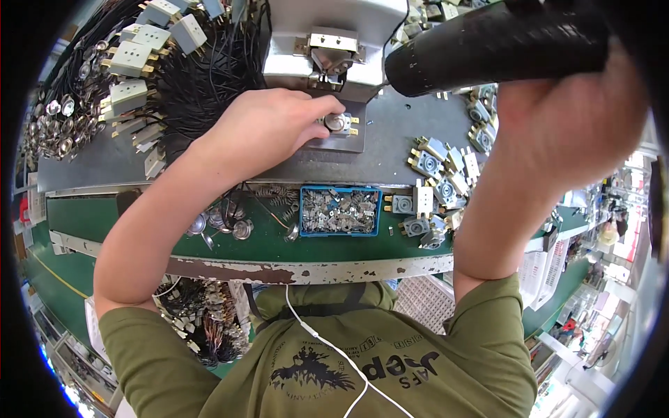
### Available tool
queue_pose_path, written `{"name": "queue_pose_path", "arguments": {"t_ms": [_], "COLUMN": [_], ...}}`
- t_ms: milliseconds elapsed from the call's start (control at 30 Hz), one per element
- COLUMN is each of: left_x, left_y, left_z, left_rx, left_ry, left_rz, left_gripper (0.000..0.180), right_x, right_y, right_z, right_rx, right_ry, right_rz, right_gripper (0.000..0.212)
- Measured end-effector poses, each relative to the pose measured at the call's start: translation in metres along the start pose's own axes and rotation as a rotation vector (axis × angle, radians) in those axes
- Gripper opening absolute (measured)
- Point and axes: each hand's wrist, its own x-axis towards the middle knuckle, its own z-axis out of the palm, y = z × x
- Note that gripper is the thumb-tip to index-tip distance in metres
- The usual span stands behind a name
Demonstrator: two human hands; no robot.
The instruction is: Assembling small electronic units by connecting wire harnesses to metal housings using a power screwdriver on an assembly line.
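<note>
My left hand [279,122] reaches to the front of the metal press [324,83]. Its thumb and forefinger pinch a small grey block [338,123] with a round silver cap and brass prongs pointing right. The block lies on the flat metal base [348,143] below the press head. My right hand [571,125], blurred and raised close to the camera, is wrapped round the far end of a thick black cylindrical handle [481,52]. The handle's other end reaches the right side of the press.
Grey socket blocks [139,59] with black leads and silver caps [63,122] are heaped at left. More blocks [435,174] lie at right. A blue tray [303,212] of small metal pieces sits on the green bench [272,244], beside springs and silver caps. The bench edge [334,272] is close to my body.
</note>
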Motion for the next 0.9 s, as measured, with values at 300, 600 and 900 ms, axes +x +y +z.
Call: {"name": "queue_pose_path", "arguments": {"t_ms": [300,600,900], "left_x": [0.001,0.003,-0.003], "left_y": [0.003,0.001,-0.004], "left_z": [-0.001,-0.001,0.004], "left_rx": [-0.008,-0.026,0.029], "left_ry": [-0.051,-0.091,0.082], "left_rz": [-0.017,-0.039,0.058], "left_gripper": [0.026,0.033,0.020], "right_x": [0.010,0.002,0.018], "right_y": [0.021,0.021,0.008], "right_z": [0.072,0.097,0.097], "right_rx": [-0.022,-0.024,0.028], "right_ry": [-0.022,0.156,-0.261], "right_rz": [-0.154,0.038,0.315], "right_gripper": [0.020,0.017,0.025]}}
